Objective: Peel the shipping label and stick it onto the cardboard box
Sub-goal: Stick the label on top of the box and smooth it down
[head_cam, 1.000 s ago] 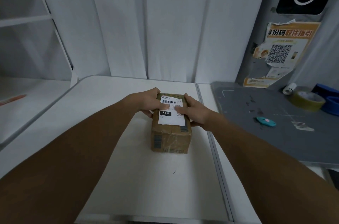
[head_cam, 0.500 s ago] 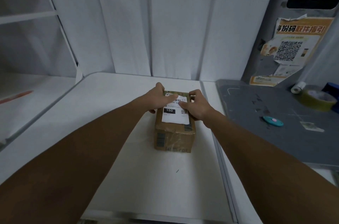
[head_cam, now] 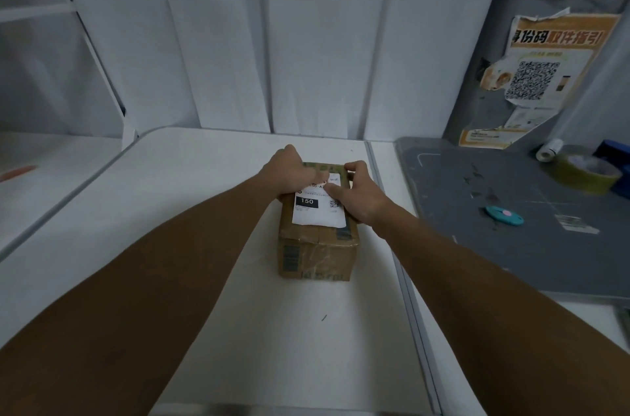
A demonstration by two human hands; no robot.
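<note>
**Shipping label flat on the box top, both hands pressing its far end**

Shipping label (head_cam: pixel 318 207): white, printed with a black block reading "150", lying on the top face of the cardboard box (head_cam: pixel 317 245). Near edge and both side edges down flat on the cardboard, a strip of bare box top showing below the near edge. Far end covered by fingers.

Left hand (head_cam: pixel 289 170): draped over the far left corner of the box, fingers spread flat across the upper part of the label, not clamped on anything. Right hand (head_cam: pixel 358 192): at the far right edge of the box, thumb laid on the label's right side, fingers curled over the far rim; pressing rather than gripping.

Count: one box, one label, two bare hands. On the grey mat (head_cam: pixel 511 245) to the right: one teal cutter (head_cam: pixel 504 215), one roll of olive tape (head_cam: pixel 584 173), one small white roll (head_cam: pixel 549 150). One orange poster (head_cam: pixel 542 74) with a QR code on the wall above.

Box standing on the white table (head_cam: pixel 204 211), close to the seam at its right edge. Wide bare tabletop to the left and towards the viewer; narrower bare strip between box and back wall panels.
</note>
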